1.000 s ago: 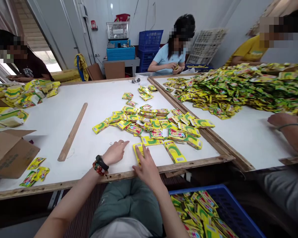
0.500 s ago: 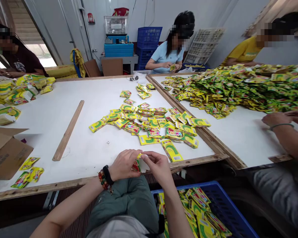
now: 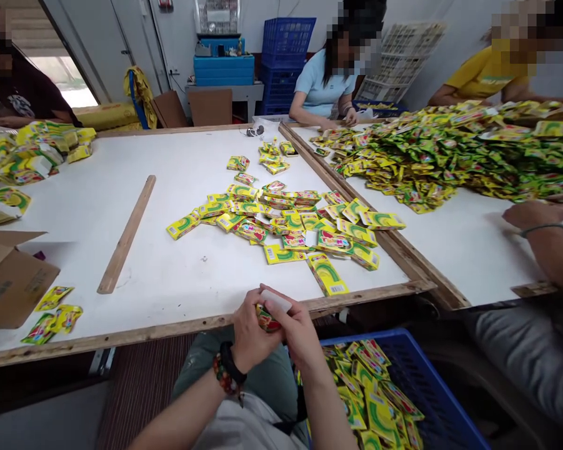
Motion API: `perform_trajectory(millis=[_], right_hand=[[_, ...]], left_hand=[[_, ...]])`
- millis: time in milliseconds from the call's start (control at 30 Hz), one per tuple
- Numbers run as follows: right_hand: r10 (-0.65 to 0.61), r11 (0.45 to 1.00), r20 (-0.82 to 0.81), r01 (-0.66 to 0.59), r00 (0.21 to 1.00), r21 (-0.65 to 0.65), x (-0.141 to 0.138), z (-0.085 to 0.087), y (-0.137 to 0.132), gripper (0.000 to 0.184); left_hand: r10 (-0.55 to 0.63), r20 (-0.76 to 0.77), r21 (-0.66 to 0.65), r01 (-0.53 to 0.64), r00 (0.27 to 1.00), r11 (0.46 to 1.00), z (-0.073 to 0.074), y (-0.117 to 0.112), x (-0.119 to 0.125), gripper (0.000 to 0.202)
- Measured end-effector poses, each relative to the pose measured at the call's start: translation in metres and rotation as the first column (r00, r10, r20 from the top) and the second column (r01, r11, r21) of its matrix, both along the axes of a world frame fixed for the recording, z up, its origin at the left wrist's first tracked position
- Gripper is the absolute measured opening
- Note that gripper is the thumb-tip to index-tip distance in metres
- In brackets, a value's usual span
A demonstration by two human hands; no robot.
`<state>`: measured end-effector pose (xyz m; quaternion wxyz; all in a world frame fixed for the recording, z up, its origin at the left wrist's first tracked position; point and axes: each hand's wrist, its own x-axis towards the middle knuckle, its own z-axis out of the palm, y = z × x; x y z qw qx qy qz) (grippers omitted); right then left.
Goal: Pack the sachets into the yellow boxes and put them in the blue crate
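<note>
Left hand (image 3: pixel 254 334): fingers curled round a small box (image 3: pixel 266 320), closed on it. Right hand (image 3: pixel 302 328): thumb and fingers pinching the same box at its white flap (image 3: pixel 278 301), which pokes up past the thumb. Box contents hidden by the fingers. Box sits between the 2 hands, right at the near wooden edge (image 3: pixel 169 327) of the worktop (image 3: pixel 169 269).

Ahead of the fingers: loose pile of yellow boxes (image 3: pixel 293 220); 1 single box (image 3: pixel 327 274) from it lies nearer, ahead and to the right. Farther right: wooden divider (image 3: pixel 422 269), standing between the fingers and a big heap of packets (image 3: pixel 473 156). Co-worker's hand (image 3: pixel 527 215) near that heap, well apart from the fingers.

Below and right of the fingers: blue basket (image 3: pixel 431 365) holding packs, partly covered by the right forearm.

Left of the fingers: wooden slat (image 3: pixel 126 234) lying flat; farther left, 3 packets (image 3: pixel 68 317) beside an open cardboard box (image 3: pixel 21 284). Far left, beyond the carton: heap of yellow cartons (image 3: pixel 32 153).
</note>
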<state>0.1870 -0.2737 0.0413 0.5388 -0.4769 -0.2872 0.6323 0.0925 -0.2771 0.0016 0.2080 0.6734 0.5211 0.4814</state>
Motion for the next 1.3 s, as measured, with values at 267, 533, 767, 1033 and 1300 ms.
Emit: perform_trajectory(millis=[267, 533, 767, 1033, 1300], right_hand=[[0.044, 0.999, -0.096, -0.043, 0.994, 0.008, 0.003, 0.007, -0.006, 0.037], [0.061, 0.998, -0.069, -0.060, 0.996, 0.005, -0.007, 0.003, 0.009, 0.036], [0.000, 1.000, -0.152, -0.002, 0.988, -0.013, -0.007, -0.004, 0.004, 0.031], [-0.069, 0.915, 0.482, -0.137, 0.873, 0.380, -0.006, 0.000, 0.001, 0.029], [-0.001, 0.892, 0.573, -0.258, 0.819, 0.371, -0.001, 0.002, 0.010, 0.029]], left_hand=[[-0.089, -0.033, 0.160, 0.093, 0.995, 0.983, -0.006, 0.013, -0.011, 0.040], [-0.211, 0.068, 0.127, 0.201, 0.975, 0.971, -0.008, 0.018, -0.018, 0.059], [-0.223, 0.029, 0.083, 0.220, 0.974, 0.972, -0.015, 0.016, -0.019, 0.062], [-0.224, -0.010, -0.132, 0.221, 0.975, 0.966, -0.003, 0.017, -0.022, 0.055], [-0.149, -0.058, -0.103, 0.143, 0.987, 0.984, -0.011, 0.019, -0.020, 0.047]])
